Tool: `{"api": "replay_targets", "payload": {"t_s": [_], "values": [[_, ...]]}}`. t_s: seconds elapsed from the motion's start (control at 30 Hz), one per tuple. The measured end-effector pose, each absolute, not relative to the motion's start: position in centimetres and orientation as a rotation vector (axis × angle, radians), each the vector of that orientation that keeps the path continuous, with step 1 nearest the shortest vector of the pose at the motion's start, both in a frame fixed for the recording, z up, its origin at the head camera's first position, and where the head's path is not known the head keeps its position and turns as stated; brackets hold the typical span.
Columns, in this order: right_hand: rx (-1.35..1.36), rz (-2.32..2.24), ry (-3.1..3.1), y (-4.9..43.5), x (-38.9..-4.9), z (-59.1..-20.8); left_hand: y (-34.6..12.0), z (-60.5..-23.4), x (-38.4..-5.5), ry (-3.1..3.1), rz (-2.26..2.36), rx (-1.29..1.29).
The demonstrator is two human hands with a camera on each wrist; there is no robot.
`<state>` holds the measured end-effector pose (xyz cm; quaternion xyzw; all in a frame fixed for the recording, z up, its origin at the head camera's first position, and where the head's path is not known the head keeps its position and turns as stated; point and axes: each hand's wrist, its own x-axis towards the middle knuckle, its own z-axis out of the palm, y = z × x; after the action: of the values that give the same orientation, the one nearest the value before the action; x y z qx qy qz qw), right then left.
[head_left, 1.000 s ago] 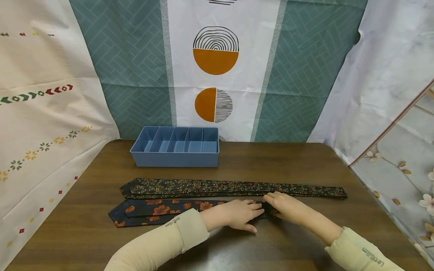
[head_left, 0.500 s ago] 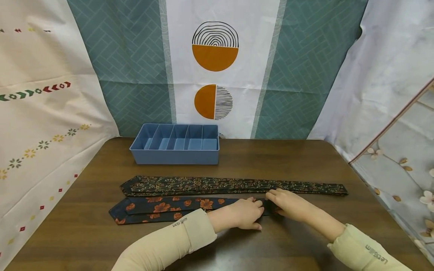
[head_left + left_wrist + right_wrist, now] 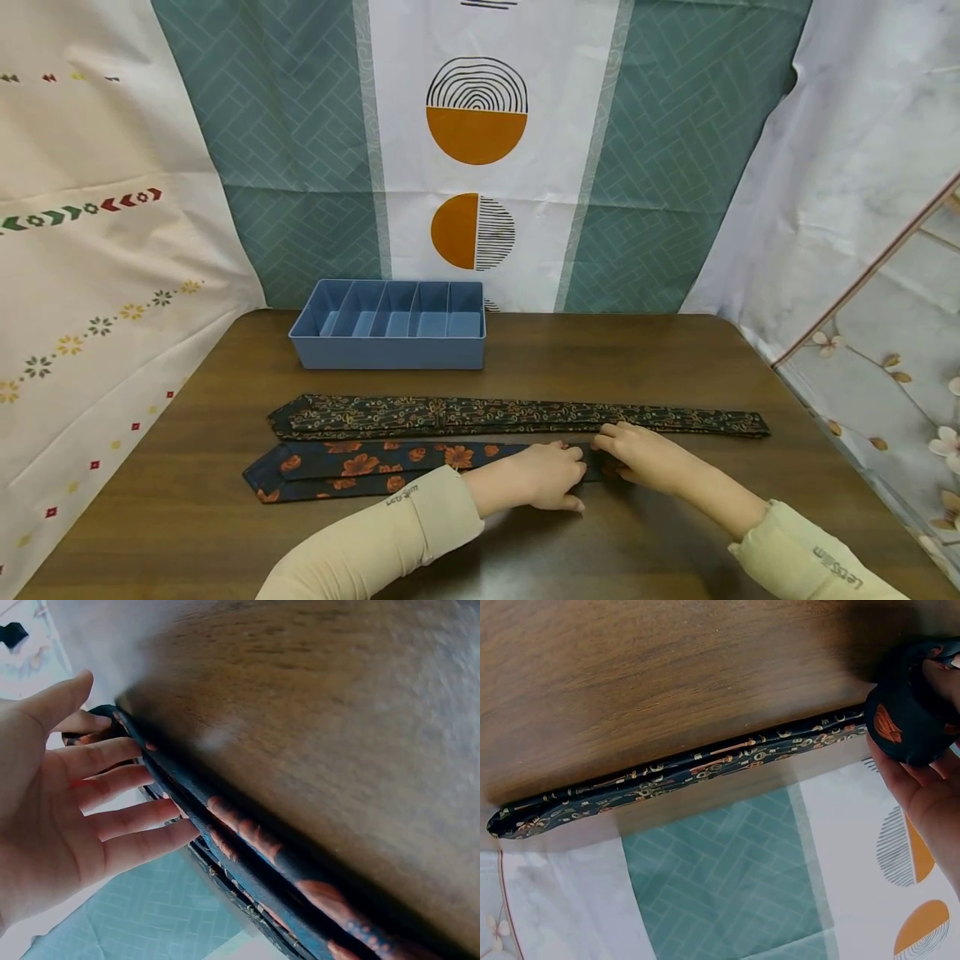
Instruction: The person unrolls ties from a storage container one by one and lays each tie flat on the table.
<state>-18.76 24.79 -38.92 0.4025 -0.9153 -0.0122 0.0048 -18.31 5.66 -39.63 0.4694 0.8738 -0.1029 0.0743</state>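
Observation:
A navy necktie with orange flowers point(image 3: 337, 468) lies flat across the table, its wide pointed end to the left. My left hand point(image 3: 543, 477) lays its fingertips on it; in the left wrist view those fingers point(image 3: 139, 821) are nearly straight along the cloth. At the tie's right part my right hand point(image 3: 641, 454) holds a curled or folded-over portion. The right wrist view shows that dark loop point(image 3: 900, 724) between the thumb and fingers. Just behind it, a black necktie with a gold pattern point(image 3: 510, 414) stretches lengthwise, folded double.
A blue tray with several compartments point(image 3: 390, 353) stands at the back left of the brown table point(image 3: 600, 354). Patterned cloths point(image 3: 472, 233) hang behind the table and along both sides.
My left hand has shifted slightly right along the floral necktie, its fingers less spread. The right hand has also moved a little right, still holding the curled part. The black necktie stays put.

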Motion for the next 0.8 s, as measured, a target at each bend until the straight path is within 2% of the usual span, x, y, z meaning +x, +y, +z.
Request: {"api": "replay_targets", "payload": {"t_s": [0.8], "values": [[1.190,-0.054,-2.876,26.6,-18.7,-39.1,5.6,-39.4,-18.5,2.611,-0.232,1.434]]}}
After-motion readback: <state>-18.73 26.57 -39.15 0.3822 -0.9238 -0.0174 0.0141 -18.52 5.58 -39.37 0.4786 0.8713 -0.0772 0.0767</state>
